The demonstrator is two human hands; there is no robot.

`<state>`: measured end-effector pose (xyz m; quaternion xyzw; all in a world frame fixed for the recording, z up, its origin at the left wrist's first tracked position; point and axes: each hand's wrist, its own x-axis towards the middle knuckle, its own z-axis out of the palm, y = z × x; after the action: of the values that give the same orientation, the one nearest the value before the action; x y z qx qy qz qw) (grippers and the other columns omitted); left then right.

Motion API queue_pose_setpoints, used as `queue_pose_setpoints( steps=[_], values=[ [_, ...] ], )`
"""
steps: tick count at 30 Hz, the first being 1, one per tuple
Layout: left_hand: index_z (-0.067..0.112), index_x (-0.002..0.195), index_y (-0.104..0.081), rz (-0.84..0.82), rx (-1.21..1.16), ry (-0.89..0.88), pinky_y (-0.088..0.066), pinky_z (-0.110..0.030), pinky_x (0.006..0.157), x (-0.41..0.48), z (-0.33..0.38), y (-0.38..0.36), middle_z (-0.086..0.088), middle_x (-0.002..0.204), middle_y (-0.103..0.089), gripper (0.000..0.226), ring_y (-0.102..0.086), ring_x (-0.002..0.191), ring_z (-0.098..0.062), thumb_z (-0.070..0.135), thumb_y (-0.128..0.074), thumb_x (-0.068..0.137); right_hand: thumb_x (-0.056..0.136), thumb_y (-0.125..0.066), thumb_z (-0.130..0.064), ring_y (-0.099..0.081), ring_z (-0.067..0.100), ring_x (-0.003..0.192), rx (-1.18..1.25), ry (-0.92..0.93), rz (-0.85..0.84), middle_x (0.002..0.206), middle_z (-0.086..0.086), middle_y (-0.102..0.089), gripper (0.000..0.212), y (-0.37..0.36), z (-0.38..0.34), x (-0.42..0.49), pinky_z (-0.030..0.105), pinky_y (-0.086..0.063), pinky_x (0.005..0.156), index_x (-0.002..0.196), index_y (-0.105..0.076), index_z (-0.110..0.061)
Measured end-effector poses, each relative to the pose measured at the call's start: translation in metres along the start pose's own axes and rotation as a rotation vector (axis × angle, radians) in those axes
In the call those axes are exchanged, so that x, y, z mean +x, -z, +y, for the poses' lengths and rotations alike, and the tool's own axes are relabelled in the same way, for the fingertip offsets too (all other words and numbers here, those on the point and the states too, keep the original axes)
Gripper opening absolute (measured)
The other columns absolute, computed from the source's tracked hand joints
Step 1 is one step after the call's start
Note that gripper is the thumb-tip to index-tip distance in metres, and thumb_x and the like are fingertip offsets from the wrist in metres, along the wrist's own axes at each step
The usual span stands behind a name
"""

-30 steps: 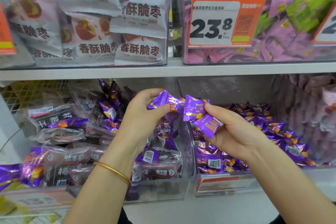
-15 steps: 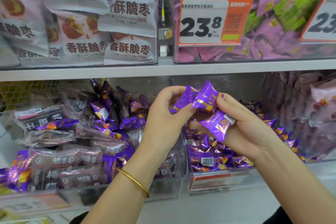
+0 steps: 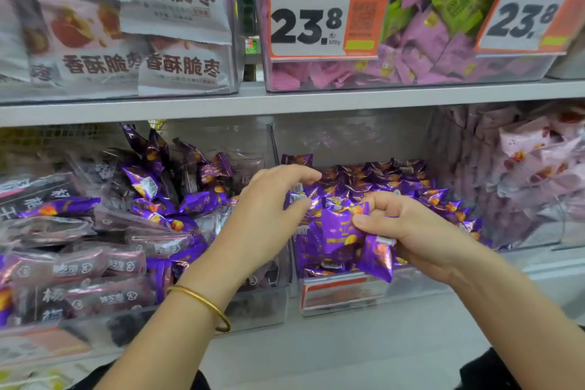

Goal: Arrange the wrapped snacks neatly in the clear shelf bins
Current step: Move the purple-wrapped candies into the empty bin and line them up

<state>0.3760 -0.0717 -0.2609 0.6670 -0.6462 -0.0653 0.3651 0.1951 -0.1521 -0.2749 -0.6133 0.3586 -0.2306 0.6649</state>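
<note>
On the lower shelf, my right hand [image 3: 418, 231] grips a small bunch of purple wrapped snacks [image 3: 335, 234] over the front of the middle clear bin [image 3: 348, 298]. That bin is filled with the same purple snacks [image 3: 380, 180]. My left hand [image 3: 266, 218] hovers just left of the bunch, over the divider between bins. Its fingers are loosely curved, thumb and forefinger apart, and it holds nothing. The left clear bin [image 3: 259, 310] holds dark plum-coloured packets [image 3: 104, 266] mixed with stray purple snacks [image 3: 202, 199].
A clear bin of pale pink packets [image 3: 531, 161] stands to the right. On the upper shelf [image 3: 285, 101] are bins of white jujube bags [image 3: 177, 66] and pink and green packets [image 3: 437, 41]. Two orange 23.8 price tags [image 3: 319, 13] hang on the fronts.
My left hand has let go of its purple snack and now hangs free. Both hands have dropped from mid-air to the middle bin, with the right hand holding the gathered snacks.
</note>
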Motion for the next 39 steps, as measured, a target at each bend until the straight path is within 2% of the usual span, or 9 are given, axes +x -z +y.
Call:
queue_pose_setpoints(
  steps=[4, 9, 12, 19, 24, 28, 31, 34, 39],
  values=[
    [0.028, 0.117, -0.061, -0.006, -0.001, 0.010, -0.019, 0.007, 0.085, 0.003, -0.003, -0.007, 0.021, 0.109, -0.054, 0.035, -0.042, 0.115, -0.004, 0.008, -0.056, 0.089, 0.084, -0.063, -0.007, -0.062, 0.011, 0.054, -0.052, -0.044, -0.026, 0.068, 0.006, -0.067, 0.014, -0.006, 0.000, 0.008, 0.019, -0.049, 0.054, 0.073, -0.055, -0.011],
    [0.027, 0.116, -0.062, 0.010, -0.001, 0.004, -0.019, 0.008, 0.084, 0.004, -0.004, -0.010, 0.022, 0.105, -0.053, 0.033, -0.041, 0.113, -0.003, 0.008, -0.055, 0.089, 0.085, -0.063, -0.008, -0.060, 0.017, 0.059, -0.069, -0.060, -0.006, 0.080, 0.016, -0.063, 0.010, -0.005, 0.000, 0.010, 0.026, -0.048, 0.060, 0.078, -0.055, -0.009],
    [0.028, 0.114, -0.062, 0.006, -0.006, 0.008, -0.021, 0.006, 0.085, 0.005, -0.005, -0.009, 0.021, 0.107, -0.055, 0.032, -0.043, 0.113, -0.003, 0.009, -0.055, 0.089, 0.086, -0.062, -0.010, -0.059, 0.011, 0.050, -0.048, -0.077, 0.020, 0.073, 0.011, -0.063, 0.010, -0.001, 0.000, 0.010, 0.023, -0.046, 0.052, 0.080, -0.054, -0.011],
    [0.029, 0.109, -0.065, -0.036, 0.002, -0.006, -0.020, 0.008, 0.082, 0.004, -0.004, -0.004, 0.021, 0.106, -0.054, 0.027, -0.041, 0.111, -0.001, 0.012, -0.055, 0.090, 0.084, -0.063, -0.011, -0.060, 0.013, 0.052, -0.062, -0.052, 0.034, 0.073, 0.010, -0.064, 0.011, 0.003, -0.001, 0.009, 0.028, -0.046, 0.057, 0.079, -0.055, -0.012],
    [0.030, 0.109, -0.064, -0.038, -0.005, -0.005, -0.019, 0.008, 0.082, 0.004, -0.005, -0.003, 0.022, 0.106, -0.054, 0.027, -0.042, 0.113, 0.000, 0.013, -0.054, 0.091, 0.071, -0.069, -0.018, -0.059, 0.020, 0.058, -0.074, -0.004, -0.005, 0.074, 0.012, -0.065, 0.015, 0.006, -0.006, 0.006, 0.033, -0.043, 0.064, 0.076, -0.056, -0.013],
    [0.029, 0.109, -0.064, -0.033, -0.012, -0.006, -0.020, 0.008, 0.082, 0.003, -0.005, -0.004, 0.021, 0.106, -0.055, 0.027, -0.041, 0.112, -0.001, 0.012, -0.054, 0.091, 0.080, -0.069, -0.017, -0.051, 0.025, 0.071, -0.238, -0.016, -0.089, 0.080, 0.016, -0.065, 0.015, 0.002, -0.005, 0.006, 0.029, -0.029, 0.056, 0.078, -0.055, -0.013],
    [0.029, 0.109, -0.064, -0.035, -0.005, -0.014, -0.020, 0.007, 0.082, 0.003, -0.004, -0.005, 0.021, 0.106, -0.054, 0.027, -0.040, 0.111, 0.000, 0.013, -0.054, 0.091, 0.084, -0.067, -0.021, -0.038, 0.022, 0.065, -0.322, -0.055, -0.136, 0.084, 0.018, -0.052, 0.017, 0.003, -0.007, 0.010, 0.026, -0.022, 0.048, 0.087, -0.054, -0.012],
    [0.030, 0.109, -0.064, -0.034, -0.004, -0.014, -0.019, 0.008, 0.082, 0.003, -0.005, -0.005, 0.021, 0.106, -0.054, 0.027, -0.039, 0.111, 0.000, 0.013, -0.054, 0.091, 0.083, -0.066, -0.016, -0.042, 0.010, 0.049, -0.331, -0.082, -0.172, 0.082, 0.016, -0.055, 0.014, 0.006, -0.012, 0.012, 0.014, -0.027, 0.041, 0.088, -0.054, -0.010],
    [0.029, 0.108, -0.064, -0.032, -0.008, -0.017, -0.019, 0.008, 0.082, 0.003, -0.005, -0.005, 0.021, 0.105, -0.054, 0.026, -0.040, 0.110, 0.000, 0.013, -0.055, 0.090, 0.070, -0.076, -0.015, -0.060, 0.014, 0.059, -0.199, -0.099, -0.271, 0.071, 0.004, -0.066, 0.023, 0.013, -0.012, 0.014, 0.023, -0.046, 0.056, 0.080, -0.056, -0.011]
  ],
)
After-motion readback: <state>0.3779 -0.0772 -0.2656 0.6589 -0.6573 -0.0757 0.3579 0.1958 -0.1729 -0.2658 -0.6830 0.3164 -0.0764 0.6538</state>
